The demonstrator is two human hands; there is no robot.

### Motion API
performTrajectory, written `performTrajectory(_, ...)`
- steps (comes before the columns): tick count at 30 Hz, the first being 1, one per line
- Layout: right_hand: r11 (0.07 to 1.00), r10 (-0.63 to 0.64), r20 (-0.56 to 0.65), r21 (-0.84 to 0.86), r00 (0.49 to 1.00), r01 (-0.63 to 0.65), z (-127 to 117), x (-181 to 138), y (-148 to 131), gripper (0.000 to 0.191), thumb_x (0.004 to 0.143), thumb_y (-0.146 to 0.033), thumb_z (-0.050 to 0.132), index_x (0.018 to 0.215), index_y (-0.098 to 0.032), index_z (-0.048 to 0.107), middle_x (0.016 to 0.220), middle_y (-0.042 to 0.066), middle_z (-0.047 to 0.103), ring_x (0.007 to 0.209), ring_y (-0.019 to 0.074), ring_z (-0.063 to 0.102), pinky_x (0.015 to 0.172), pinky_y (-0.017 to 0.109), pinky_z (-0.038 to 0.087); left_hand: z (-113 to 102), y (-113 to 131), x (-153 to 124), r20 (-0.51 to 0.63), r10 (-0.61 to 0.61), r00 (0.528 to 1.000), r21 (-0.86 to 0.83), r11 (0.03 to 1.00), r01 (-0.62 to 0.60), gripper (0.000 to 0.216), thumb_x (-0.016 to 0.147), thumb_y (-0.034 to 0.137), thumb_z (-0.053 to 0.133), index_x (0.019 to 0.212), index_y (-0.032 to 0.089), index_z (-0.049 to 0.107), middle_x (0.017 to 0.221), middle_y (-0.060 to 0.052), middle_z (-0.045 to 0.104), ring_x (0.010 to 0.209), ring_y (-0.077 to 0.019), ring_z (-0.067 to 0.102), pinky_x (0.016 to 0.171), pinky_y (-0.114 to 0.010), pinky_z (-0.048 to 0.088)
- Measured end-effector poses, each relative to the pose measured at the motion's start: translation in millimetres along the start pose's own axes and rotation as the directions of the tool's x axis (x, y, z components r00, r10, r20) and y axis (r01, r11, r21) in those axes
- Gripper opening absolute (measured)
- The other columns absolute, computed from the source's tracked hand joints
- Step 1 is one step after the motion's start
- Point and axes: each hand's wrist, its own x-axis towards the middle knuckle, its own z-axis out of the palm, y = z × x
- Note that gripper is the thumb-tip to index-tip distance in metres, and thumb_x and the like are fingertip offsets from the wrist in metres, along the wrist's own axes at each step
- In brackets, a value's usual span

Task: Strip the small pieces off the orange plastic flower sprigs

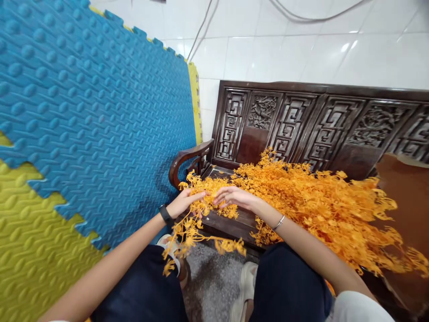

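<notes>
My left hand (pixel 183 202), with a black band at its wrist, is closed around a branching sprig of orange dried flowers (pixel 187 232). The sprig's stems hang below the hand, over the floor between my knees. Just to the right is my right hand (pixel 235 197), its fingers apart and slightly bent, with nothing visible in them. It points toward the sprig across a small gap. Behind and to the right of my hands, a big heap of the same orange flowers (pixel 311 201) lies along the seat of a dark carved wooden bench (pixel 254 147).
The bench's curved armrest (pixel 177 167) stands just beyond my left hand. Upright blue foam mats (pixel 100 103) and a yellow one (pixel 30 250) line the left side. A brown sheet (pixel 405 197) sits at the right end. Behind is a white tiled wall (pixel 284 53) with cables.
</notes>
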Motion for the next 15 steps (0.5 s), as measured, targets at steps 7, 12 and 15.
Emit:
performTrajectory(7, 0.965, -0.154, -0.096, 0.202, 0.983, 0.170, 21.3, 12.4, 9.7, 0.022, 0.078, -0.038, 0.058, 0.086, -0.017, 0.063, 0.078, 0.004, 0.068, 0.065, 0.0144, 0.066, 0.064, 0.028, 0.053, 2.4, -14.7, 9.5, -0.095, 0.055, 0.994, -0.011, 0.998, -0.056, 0.031, 0.067, 0.044, 0.068, 0.072, 0.013, 0.067, 0.069, -0.004, 0.070, 0.062, -0.0150, 0.061, 0.066, -0.029, 0.049)
performTrajectory(12, 0.979, -0.187, -0.133, 0.055, 0.973, 0.196, 17.2, 26.5, 17.9, 0.023, 0.065, -0.033, 0.074, 0.075, -0.017, 0.062, 0.070, 0.001, 0.068, 0.063, 0.0107, 0.064, 0.065, 0.023, 0.051, -0.7, -29.6, 29.3, -0.168, 0.065, 0.984, -0.023, 0.997, -0.070, 0.025, 0.066, 0.038, 0.069, 0.068, 0.013, 0.067, 0.067, -0.004, 0.069, 0.068, -0.0162, 0.061, 0.075, -0.029, 0.045)
performTrajectory(15, 0.971, -0.237, -0.145, -0.014, 0.961, 0.238, 10.0, 35.4, 20.6, 0.021, 0.064, -0.033, 0.074, 0.071, -0.016, 0.063, 0.067, 0.000, 0.067, 0.063, 0.0108, 0.064, 0.066, 0.024, 0.051, -0.2, -34.9, 36.9, -0.177, 0.080, 0.981, -0.032, 0.996, -0.087, 0.022, 0.063, 0.036, 0.071, 0.067, 0.015, 0.066, 0.072, -0.003, 0.069, 0.075, -0.0164, 0.061, 0.078, -0.029, 0.044)
